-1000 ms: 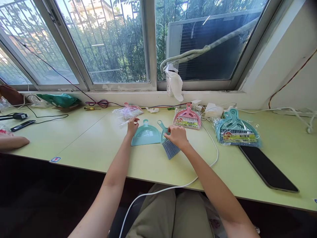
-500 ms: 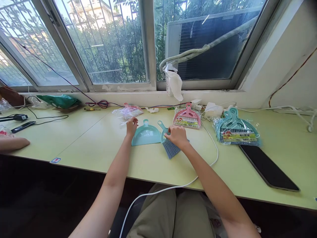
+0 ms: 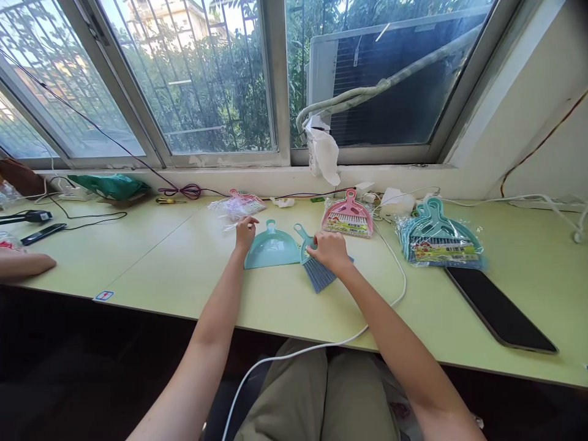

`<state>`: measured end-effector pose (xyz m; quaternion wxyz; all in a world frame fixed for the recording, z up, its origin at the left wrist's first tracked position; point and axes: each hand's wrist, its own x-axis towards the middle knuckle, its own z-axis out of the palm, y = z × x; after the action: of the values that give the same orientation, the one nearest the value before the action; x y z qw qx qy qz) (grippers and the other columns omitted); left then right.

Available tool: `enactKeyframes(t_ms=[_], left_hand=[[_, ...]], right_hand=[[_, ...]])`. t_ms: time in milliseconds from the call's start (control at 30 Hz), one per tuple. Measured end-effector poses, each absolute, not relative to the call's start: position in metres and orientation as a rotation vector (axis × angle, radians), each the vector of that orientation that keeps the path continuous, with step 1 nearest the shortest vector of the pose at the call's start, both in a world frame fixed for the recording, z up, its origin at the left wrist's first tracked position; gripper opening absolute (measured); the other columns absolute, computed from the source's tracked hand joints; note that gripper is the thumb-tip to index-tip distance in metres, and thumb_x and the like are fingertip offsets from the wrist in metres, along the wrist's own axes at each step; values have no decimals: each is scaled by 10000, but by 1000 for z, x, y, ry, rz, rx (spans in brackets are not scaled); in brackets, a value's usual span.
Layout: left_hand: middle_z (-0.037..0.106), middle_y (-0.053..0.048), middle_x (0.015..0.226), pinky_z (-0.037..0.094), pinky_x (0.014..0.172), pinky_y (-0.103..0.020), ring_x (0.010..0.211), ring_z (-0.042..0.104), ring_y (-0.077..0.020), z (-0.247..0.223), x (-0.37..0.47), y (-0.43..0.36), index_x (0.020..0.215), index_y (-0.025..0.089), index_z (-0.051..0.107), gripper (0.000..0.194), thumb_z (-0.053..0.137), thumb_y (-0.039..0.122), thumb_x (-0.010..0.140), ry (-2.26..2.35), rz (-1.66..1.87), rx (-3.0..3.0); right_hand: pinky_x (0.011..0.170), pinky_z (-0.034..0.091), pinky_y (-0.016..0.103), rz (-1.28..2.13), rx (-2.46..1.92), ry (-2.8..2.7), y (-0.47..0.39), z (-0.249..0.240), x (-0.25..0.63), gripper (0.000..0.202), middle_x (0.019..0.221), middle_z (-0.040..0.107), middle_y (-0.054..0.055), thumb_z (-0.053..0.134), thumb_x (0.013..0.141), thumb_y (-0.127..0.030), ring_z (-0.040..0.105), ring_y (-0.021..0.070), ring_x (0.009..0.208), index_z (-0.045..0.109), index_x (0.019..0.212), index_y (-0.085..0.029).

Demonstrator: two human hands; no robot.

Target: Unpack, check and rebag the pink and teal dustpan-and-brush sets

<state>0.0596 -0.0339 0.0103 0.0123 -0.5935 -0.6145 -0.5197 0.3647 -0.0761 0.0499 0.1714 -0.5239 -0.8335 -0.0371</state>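
My right hand [image 3: 331, 250] is closed on a small teal hand brush [image 3: 304, 237] with grey-blue bristles, its bristles angled down over the table. Just left of it a matching teal dustpan [image 3: 272, 248] lies flat, handle toward the window. Beside the dustpan's left edge is my left hand [image 3: 245, 233], fingers curled in, with nothing visible in them. Behind that hand a pink dustpan set [image 3: 243, 202] lies in crinkled clear plastic.
A wrapped pink dustpan set [image 3: 348, 215] lies behind my right hand. Wrapped teal sets [image 3: 438, 236] sit at the right, against a large black phone [image 3: 500, 309]. A white cable [image 3: 399, 294] runs under my right forearm. Another person's arm [image 3: 25, 264] rests at the left.
The brush and my right hand have shifted very slightly to the right. My left hand and the dustpan look almost the same.
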Motion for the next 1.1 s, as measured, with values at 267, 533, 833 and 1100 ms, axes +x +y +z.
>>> enactKeyframes(t_ms=[267,533,833,1100], left_hand=[[642,-85,979,569,738,-325,847,628,-182,7,55,-30,801,177,685,257,451,72,773,-1934,-1607,-1864],[673,-89,1165,499,909,-367,980,643,-228,5,62,-34,1195,196,659,483,705,403,761,-2168,-1292,-2206],[709,-85,946,457,778,-324,905,633,-249,9,57,-40,788,215,726,186,699,398,772,-2400,-1026,-1945],[682,-62,834,443,752,-302,808,637,-207,31,100,-40,952,190,607,187,505,340,910,-2247,-1869,-1494]], right_hand=[[799,327,346,-146,-1481,-2367,-76,49,365,267,974,723,110,524,893,-382,638,227,934,672,920,-162],[784,322,341,-149,-1470,-2344,-75,48,366,233,962,721,100,540,881,-359,640,221,918,657,913,-160],[774,307,347,-170,-1438,-2321,-73,45,366,219,968,718,93,540,883,-356,635,226,914,644,900,-164],[776,286,335,-139,-1382,-2109,-82,53,362,176,947,711,75,571,880,-352,625,213,881,629,893,-186]])
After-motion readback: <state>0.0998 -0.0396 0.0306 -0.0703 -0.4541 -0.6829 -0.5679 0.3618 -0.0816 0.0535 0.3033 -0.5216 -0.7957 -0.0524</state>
